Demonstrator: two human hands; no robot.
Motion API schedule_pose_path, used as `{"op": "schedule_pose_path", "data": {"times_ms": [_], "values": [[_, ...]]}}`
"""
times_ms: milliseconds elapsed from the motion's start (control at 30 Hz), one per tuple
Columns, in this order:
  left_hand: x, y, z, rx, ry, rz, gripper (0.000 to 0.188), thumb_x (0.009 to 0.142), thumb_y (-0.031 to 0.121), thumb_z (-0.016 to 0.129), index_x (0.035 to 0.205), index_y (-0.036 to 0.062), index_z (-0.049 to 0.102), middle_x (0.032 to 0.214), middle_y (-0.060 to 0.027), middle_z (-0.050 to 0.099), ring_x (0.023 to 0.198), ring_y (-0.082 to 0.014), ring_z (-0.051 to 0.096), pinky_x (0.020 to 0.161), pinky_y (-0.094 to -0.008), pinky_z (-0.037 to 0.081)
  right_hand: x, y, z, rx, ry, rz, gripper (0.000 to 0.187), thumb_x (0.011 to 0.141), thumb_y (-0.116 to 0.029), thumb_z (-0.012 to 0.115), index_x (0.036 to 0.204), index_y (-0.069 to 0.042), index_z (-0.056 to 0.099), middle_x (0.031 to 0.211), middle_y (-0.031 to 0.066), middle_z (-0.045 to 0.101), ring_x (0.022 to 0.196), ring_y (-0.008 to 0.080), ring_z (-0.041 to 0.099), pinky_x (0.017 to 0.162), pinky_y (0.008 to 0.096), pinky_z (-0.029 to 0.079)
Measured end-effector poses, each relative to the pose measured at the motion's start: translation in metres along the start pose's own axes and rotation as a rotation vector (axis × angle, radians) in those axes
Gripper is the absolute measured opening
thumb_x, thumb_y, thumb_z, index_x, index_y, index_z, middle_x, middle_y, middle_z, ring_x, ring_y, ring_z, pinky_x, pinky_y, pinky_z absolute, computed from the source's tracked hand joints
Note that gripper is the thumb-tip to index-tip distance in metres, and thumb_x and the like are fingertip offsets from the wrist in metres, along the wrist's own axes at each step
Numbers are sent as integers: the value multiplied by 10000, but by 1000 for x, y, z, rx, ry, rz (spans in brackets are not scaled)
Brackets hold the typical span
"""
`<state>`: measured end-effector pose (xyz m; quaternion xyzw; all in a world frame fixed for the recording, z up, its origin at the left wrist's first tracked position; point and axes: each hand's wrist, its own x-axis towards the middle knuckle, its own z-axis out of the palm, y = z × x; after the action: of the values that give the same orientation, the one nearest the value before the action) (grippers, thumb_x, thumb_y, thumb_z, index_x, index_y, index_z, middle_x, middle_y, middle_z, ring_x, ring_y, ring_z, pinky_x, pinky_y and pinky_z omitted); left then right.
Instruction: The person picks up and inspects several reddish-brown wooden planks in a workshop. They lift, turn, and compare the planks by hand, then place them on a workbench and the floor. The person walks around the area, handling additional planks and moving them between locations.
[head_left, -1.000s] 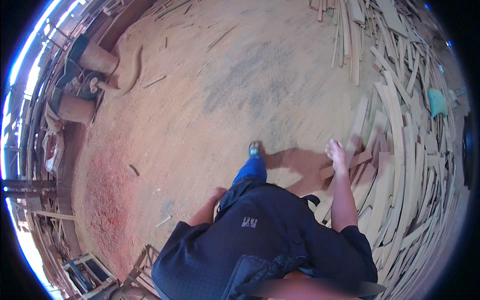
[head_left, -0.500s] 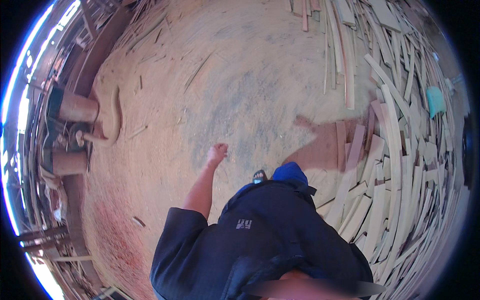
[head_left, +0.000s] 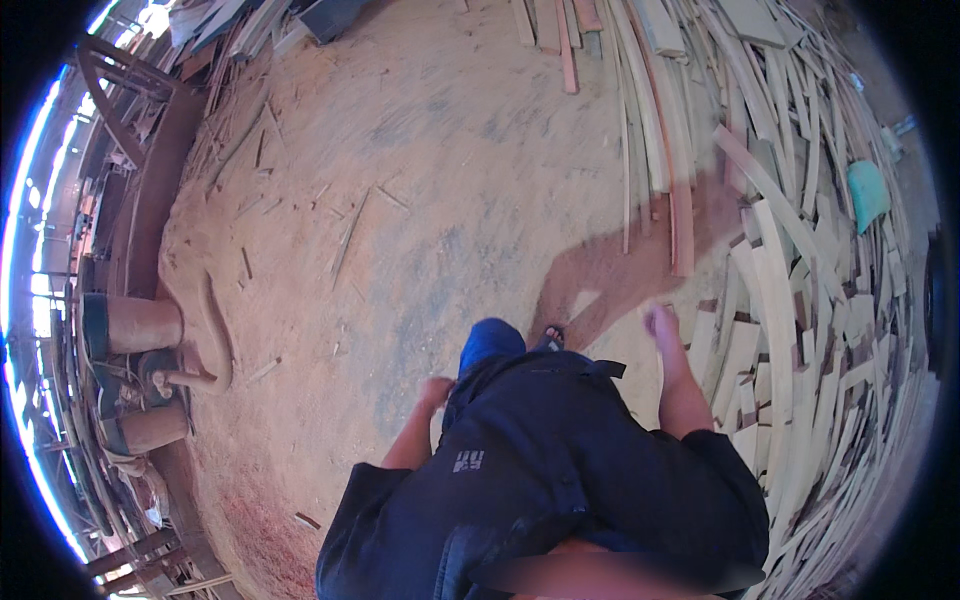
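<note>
My left hand (head_left: 436,391) hangs low beside my left thigh, its fingers curled in and nothing seen in them. My right hand (head_left: 660,322) swings out ahead on the right, loosely closed, with no object showing. Neither hand touches anything around it. Nearest to my right hand are pale wooden offcuts (head_left: 703,330) on the ground. Below me, the blue-clad left knee (head_left: 494,340) is forward, and a sandalled foot (head_left: 552,336) shows beside it.
Long wooden strips (head_left: 655,120) and a heap of boards (head_left: 775,260) cover the right side. A green object (head_left: 868,196) lies on the heap. At left stand cylindrical machine parts (head_left: 145,325) with a curved hose (head_left: 217,325). Scraps (head_left: 348,238) lie on the dusty floor.
I have moved forward, and the machine parts and strips sit lower in view. My left hand has swung back toward my thigh. My right hand has come into view ahead.
</note>
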<state>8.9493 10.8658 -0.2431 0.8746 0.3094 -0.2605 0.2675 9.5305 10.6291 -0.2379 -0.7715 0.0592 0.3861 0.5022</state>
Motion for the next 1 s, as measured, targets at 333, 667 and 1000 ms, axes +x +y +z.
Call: {"op": "schedule_pose_path", "data": {"times_ms": [333,667,1000], "values": [[216,-73,-158,-683,23,-308,354,905,357,699,1052,44,772,950,-130,753,868,-284,713,804,-402,573,169,-348,205,2,-212,-350,227,1003,-339,647,1047,-119,682,788,-6,664,674,91,624,588,232,479],[503,-159,-624,-1305,563,-452,316,1016,313,625,1183,49,678,924,-70,722,723,-156,691,592,-284,517,235,-190,185,-460,-132,255,288,914,-346,715,953,-68,651,764,77,651,606,232,622,521,397,455],[674,-168,-662,-984,232,-430,274,993,293,602,1058,40,684,876,-81,714,679,-209,693,578,-326,551,490,-385,253,252,51,462,272,972,-311,585,981,-54,673,787,69,685,623,205,638,566,365,508]]}}
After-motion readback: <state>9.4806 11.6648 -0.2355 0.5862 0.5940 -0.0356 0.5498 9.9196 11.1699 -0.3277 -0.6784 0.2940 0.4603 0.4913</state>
